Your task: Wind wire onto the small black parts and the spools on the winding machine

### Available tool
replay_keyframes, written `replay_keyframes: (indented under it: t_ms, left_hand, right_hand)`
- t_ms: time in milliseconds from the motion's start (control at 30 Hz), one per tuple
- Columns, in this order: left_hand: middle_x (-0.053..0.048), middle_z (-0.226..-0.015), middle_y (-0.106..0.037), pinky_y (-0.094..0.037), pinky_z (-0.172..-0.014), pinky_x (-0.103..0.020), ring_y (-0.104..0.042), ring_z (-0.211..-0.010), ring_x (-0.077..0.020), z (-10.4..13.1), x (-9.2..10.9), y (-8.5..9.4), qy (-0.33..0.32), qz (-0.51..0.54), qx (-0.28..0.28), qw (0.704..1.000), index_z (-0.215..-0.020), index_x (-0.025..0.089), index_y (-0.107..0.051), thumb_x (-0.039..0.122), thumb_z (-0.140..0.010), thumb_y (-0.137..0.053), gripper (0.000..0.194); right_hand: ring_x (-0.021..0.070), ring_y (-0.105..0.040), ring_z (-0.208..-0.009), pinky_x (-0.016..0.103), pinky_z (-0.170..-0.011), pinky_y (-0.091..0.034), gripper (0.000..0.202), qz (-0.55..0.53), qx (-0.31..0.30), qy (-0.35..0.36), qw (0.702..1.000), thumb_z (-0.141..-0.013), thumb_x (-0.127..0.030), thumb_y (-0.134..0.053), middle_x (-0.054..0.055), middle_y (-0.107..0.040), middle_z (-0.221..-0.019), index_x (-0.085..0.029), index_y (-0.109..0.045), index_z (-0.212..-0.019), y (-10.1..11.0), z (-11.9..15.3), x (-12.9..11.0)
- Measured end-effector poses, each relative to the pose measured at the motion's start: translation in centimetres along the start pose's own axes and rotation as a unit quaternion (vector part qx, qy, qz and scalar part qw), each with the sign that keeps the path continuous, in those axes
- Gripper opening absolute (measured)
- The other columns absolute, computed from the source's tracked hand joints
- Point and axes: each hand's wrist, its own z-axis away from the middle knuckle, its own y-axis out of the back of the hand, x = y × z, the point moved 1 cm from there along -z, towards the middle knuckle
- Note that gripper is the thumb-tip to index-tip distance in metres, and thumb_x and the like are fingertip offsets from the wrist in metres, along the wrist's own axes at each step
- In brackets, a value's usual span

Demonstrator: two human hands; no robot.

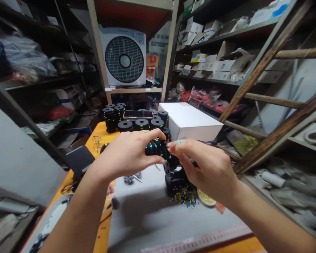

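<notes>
Head view: the black spool (pixel 155 147) is clasped crosswise by the left hand (pixel 130 149); at its right end, closure of the right hand (pixel 209 167) cannot be told.

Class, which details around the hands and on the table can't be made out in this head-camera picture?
All in the head view:
Held black spool: partly covered by the left hand.
What the right hand pinches, if anything: small, blurred.
Standing spools: some partly hidden by the phone.
Pale tray: bottom edge cuts it, left forearm covers part.
</notes>
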Motion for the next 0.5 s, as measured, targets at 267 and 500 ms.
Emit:
replay_keyframes:
  t_ms: [267, 500]
  left_hand:
    - [0.004, -0.1, -0.071, -0.045, -0.07, -0.031, -0.066, -0.086, -0.0211, 0.06, 0.12, 0.0, -0.002, 0.0, 0.002, 1.0, -0.115, 0.034, -0.05, 0.047, -0.08, -0.063, 0.039]
    - [0.002, -0.103, -0.071, -0.046, -0.074, -0.033, -0.066, -0.091, -0.0225, 0.04, 0.11, 0.0, -0.007, 0.001, 0.003, 1.0, -0.115, 0.033, -0.051, 0.045, -0.082, -0.059, 0.036]
  right_hand:
    - [0.0207, -0.064, -0.096, 0.032, -0.085, -0.052, 0.016, 0.019, -0.021, 0.074, 0.997, -0.088, 0.001, -0.046, 0.013, -0.068, -0.097, -0.012, -0.056, -0.088, -0.22, 0.09, -0.36]
    - [0.0253, -0.064, -0.098, 0.036, -0.084, -0.055, 0.018, 0.07, -0.023, 0.127, 0.989, -0.089, 0.0, -0.043, 0.015, -0.068, -0.09, -0.009, -0.057, -0.084, -0.15, -0.11, -0.86]
